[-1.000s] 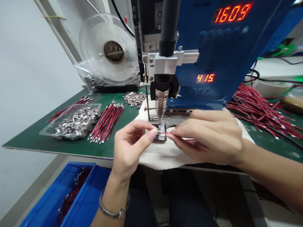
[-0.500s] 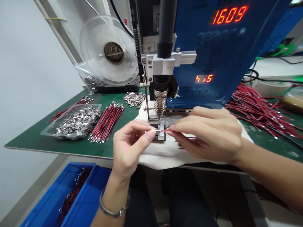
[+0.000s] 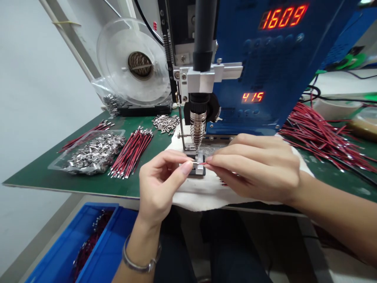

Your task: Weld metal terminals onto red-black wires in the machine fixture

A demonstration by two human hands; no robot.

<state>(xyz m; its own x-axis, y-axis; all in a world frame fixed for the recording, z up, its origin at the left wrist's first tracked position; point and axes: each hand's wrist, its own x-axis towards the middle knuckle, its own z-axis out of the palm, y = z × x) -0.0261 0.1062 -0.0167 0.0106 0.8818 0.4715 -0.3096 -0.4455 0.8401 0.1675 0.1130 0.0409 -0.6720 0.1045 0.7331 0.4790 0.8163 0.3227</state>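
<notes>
My left hand (image 3: 160, 179) pinches a small silvery metal connector (image 3: 195, 162) between thumb and forefinger. Close to its right, my right hand (image 3: 256, 167) grips a thin red wire (image 3: 202, 163) between thumb and fingertips, the wire's end at the connector. Whether the wire touches the metal is too small to tell. Both hands are over a small metal fixture (image 3: 200, 169), right under the spring-wrapped tip of a soldering head (image 3: 198, 125). My right hand partly hides more red wires (image 3: 223, 182) lying on the white cloth (image 3: 203, 196).
A plastic tray of metal connectors (image 3: 94, 151) and a bundle of red and black wires (image 3: 131, 153) lie left. Loose connectors (image 3: 166, 124) sit behind. The blue machine (image 3: 256, 59) stands ahead; a wire heap (image 3: 321, 137) lies right. Blue bins (image 3: 118, 232) stand below the table.
My right hand has shifted slightly left, bringing the wire nearer the connector. My left hand keeps its pinch. The camera view has moved a little.
</notes>
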